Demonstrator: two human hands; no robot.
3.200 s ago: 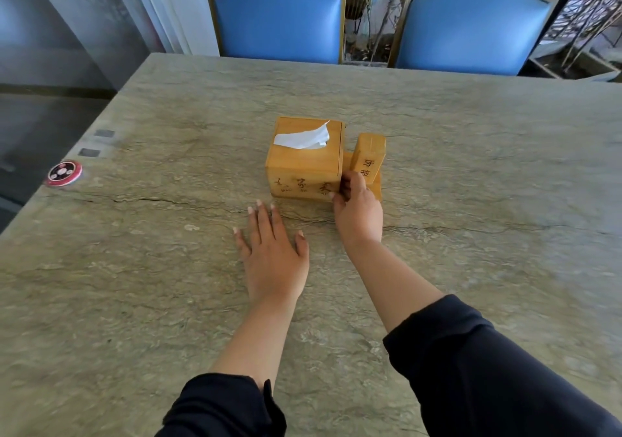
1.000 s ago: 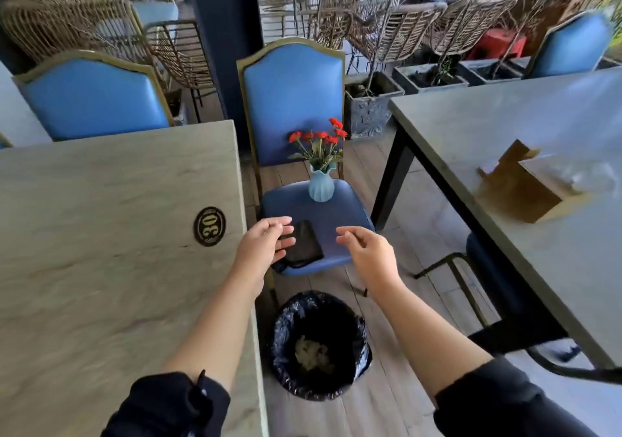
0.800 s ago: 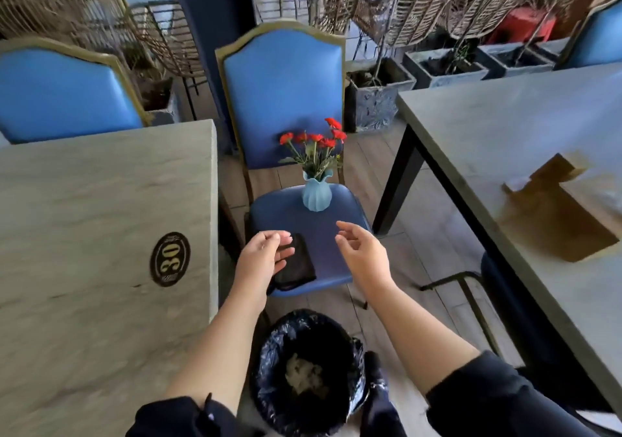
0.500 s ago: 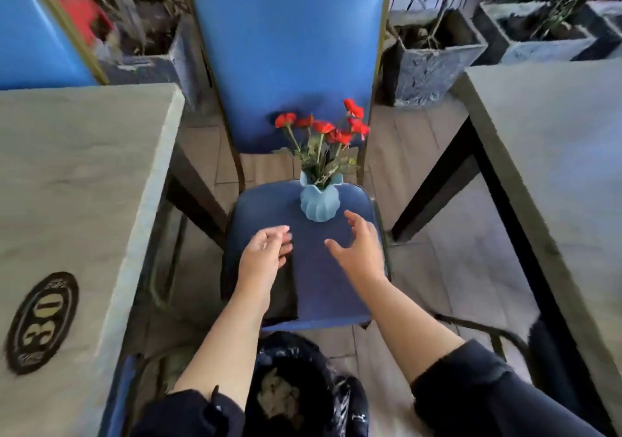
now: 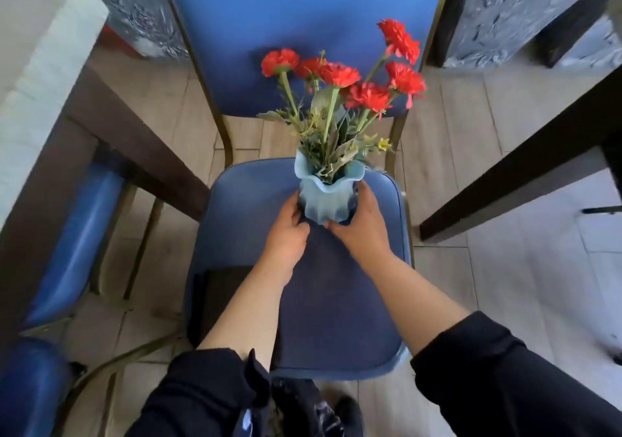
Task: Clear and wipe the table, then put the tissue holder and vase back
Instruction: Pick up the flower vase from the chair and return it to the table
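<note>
A pale blue ruffled vase (image 5: 325,201) with red flowers (image 5: 340,73) stands on the seat of a blue chair (image 5: 242,221) in front of me. My left hand (image 5: 286,231) grips the vase's left side and my right hand (image 5: 361,224) wraps its right side and base. Both hands touch the vase from below. The table's stone top (image 5: 37,63) shows at the far left. The tissue holder is out of view.
A dark cloth (image 5: 215,298) lies on the seat's near left corner. A black-lined bin (image 5: 303,409) sits below, between my sleeves. Another table's dark leg (image 5: 525,167) runs on the right. Grey stone planters (image 5: 511,12) stand behind the chair, and a second blue chair (image 5: 74,248) is tucked under the left table.
I turned from the tissue holder on the table toward the chair and leaned in. Both hands moved forward from open above the seat and closed on the vase.
</note>
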